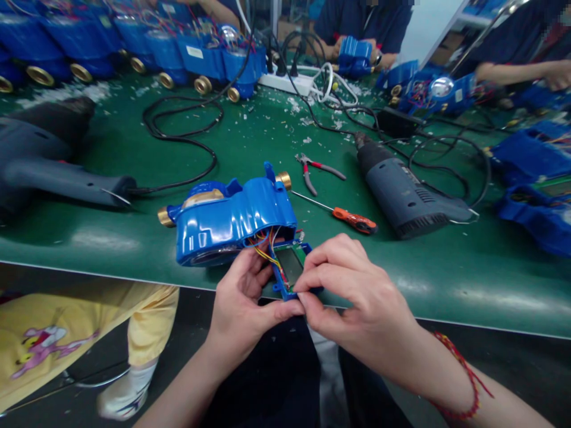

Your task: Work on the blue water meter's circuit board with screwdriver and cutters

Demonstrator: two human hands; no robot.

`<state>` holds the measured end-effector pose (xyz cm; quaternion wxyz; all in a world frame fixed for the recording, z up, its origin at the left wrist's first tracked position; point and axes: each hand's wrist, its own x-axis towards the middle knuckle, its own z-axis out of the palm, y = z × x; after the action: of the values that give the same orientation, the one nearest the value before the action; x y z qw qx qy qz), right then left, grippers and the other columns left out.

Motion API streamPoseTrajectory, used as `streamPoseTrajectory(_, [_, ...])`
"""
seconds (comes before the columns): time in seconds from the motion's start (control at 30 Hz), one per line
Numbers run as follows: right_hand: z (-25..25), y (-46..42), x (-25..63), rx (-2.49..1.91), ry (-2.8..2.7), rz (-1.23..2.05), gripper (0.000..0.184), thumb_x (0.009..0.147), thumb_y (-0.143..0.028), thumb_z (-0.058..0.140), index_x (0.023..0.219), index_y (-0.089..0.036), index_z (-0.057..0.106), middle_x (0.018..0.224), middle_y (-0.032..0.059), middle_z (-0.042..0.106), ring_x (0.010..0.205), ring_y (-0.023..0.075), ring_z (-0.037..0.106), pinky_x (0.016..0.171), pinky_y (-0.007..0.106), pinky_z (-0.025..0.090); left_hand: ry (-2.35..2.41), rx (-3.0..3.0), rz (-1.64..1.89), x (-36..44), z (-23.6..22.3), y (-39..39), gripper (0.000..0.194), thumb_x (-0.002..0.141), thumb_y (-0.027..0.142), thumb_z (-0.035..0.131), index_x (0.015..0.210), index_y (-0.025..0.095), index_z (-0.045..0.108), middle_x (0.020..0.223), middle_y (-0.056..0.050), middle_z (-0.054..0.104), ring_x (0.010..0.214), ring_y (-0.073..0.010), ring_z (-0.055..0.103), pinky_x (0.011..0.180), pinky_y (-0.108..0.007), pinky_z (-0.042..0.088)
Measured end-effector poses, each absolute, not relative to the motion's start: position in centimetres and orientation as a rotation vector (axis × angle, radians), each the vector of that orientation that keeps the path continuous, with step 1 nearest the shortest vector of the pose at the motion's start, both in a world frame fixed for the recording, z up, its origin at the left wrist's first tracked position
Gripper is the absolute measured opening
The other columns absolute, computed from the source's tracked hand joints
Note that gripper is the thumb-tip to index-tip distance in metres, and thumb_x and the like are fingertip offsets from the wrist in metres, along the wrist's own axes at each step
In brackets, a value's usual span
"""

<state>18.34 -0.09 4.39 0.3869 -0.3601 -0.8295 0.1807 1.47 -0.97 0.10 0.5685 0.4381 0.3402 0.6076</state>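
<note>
A blue water meter (236, 214) with brass end fittings lies near the table's front edge. Coloured wires (264, 252) run from its opening to a small blue case (276, 286) that holds a green circuit board with a grey display (289, 266). My left hand (250, 291) grips this case from the left and below, thumb along its near edge. Thumb and forefinger of my right hand (343, 285) are pinched at the case's near right corner; whether something small is between them is hidden.
An orange-handled screwdriver (354, 220), cutting pliers (319, 169) and a heat gun (401, 190) lie beyond my right hand. Another heat gun (57, 160) is at left. Several blue meters (196, 59) line the back left, near a white power strip (288, 82). Co-workers (363, 24) sit opposite.
</note>
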Motion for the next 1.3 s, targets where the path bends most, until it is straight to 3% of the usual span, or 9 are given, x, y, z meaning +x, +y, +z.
streamPoseTrajectory(0.2, [4.4, -0.4, 17.9, -0.879, -2.169, 0.384, 0.019, 0.095, -0.007, 0.051, 0.079, -0.008, 0.061, 0.090, 0.0053, 0.054, 0.089, 0.0105, 0.043, 0.079, 0.026, 0.032, 0.805, 1.042, 1.418, 1.3, -0.2, -0.9, 0.072, 0.049, -0.007, 0.091, 0.111, 0.026, 0.074, 0.117, 0.003, 0.074, 0.112, -0.0102, 0.069, 0.097, -0.015, 0.053])
streamPoseTrajectory(0.37, [4.5, -0.2, 18.6, -0.880, -2.168, 0.566, 0.014, 0.099, -0.010, 0.052, 0.087, -0.011, 0.058, 0.092, 0.0017, 0.053, 0.090, 0.0094, 0.041, 0.082, 0.026, 0.029, 0.801, 0.993, 1.423, 1.4, 0.1, -0.7, 0.070, 0.047, -0.008, 0.090, 0.108, 0.024, 0.075, 0.112, 0.002, 0.075, 0.108, -0.0101, 0.070, 0.093, -0.014, 0.055])
streamPoseTrajectory(0.57, [4.4, 0.0, 18.1, -0.885, -2.027, 0.710, 0.016, 0.100, -0.010, 0.050, 0.085, -0.010, 0.059, 0.090, 0.0003, 0.055, 0.091, 0.0045, 0.045, 0.082, 0.018, 0.036, 0.763, 1.023, 1.416, 1.3, 0.0, -0.5, 0.068, 0.057, -0.011, 0.082, 0.116, 0.024, 0.072, 0.117, 0.001, 0.074, 0.110, -0.0093, 0.070, 0.094, -0.013, 0.054])
streamPoseTrajectory(0.73, [4.4, 0.2, 18.0, -0.994, -1.874, 0.709, 0.016, 0.100, -0.011, 0.049, 0.085, -0.010, 0.055, 0.084, -0.0004, 0.053, 0.080, 0.0007, 0.047, 0.073, 0.013, 0.038, 0.760, 1.044, 1.394, 1.1, 0.0, -0.4, 0.067, 0.061, -0.009, 0.082, 0.118, 0.025, 0.071, 0.119, 0.002, 0.074, 0.112, -0.0086, 0.069, 0.094, -0.012, 0.054])
streamPoseTrajectory(0.83, [4.5, 0.4, 18.4, -0.998, -1.917, 0.625, 0.024, 0.103, -0.015, 0.045, 0.080, -0.010, 0.051, 0.083, 0.0011, 0.051, 0.081, 0.0035, 0.045, 0.074, 0.018, 0.037, 0.761, 1.054, 1.391, 1.0, 0.1, -0.4, 0.066, 0.061, -0.008, 0.084, 0.118, 0.024, 0.070, 0.118, 0.002, 0.074, 0.112, -0.0081, 0.069, 0.093, -0.011, 0.053])
streamPoseTrajectory(0.93, [4.5, 0.3, 18.8, -0.982, -1.974, 0.522, 0.020, 0.096, -0.012, 0.051, 0.077, -0.009, 0.052, 0.091, 0.0029, 0.053, 0.091, 0.0056, 0.046, 0.084, 0.019, 0.037, 0.793, 1.053, 1.385, 1.0, 0.1, -0.5, 0.065, 0.060, -0.005, 0.087, 0.117, 0.020, 0.069, 0.119, -0.002, 0.074, 0.111, -0.0106, 0.070, 0.092, -0.012, 0.054])
streamPoseTrajectory(1.03, [4.7, 0.2, 19.1, -0.988, -1.984, 0.559, 0.006, 0.087, -0.009, 0.058, 0.089, -0.011, 0.062, 0.102, 0.0023, 0.054, 0.102, 0.0051, 0.048, 0.093, 0.017, 0.038, 0.817, 1.058, 1.396, 0.9, 0.1, -0.5, 0.063, 0.058, -0.002, 0.088, 0.115, 0.018, 0.069, 0.118, -0.005, 0.074, 0.111, -0.0125, 0.070, 0.091, -0.012, 0.055])
streamPoseTrajectory(1.3, [5.2, 0.8, 19.0, -1.035, -2.039, 0.781, 0.012, 0.088, -0.013, 0.058, 0.082, -0.015, 0.068, 0.097, -0.0006, 0.058, 0.096, 0.0077, 0.050, 0.085, 0.025, 0.036, 0.757, 1.037, 1.413, 1.1, 0.2, -0.3, 0.073, 0.051, -0.007, 0.089, 0.115, 0.025, 0.074, 0.117, 0.000, 0.075, 0.110, -0.0106, 0.070, 0.091, -0.010, 0.053])
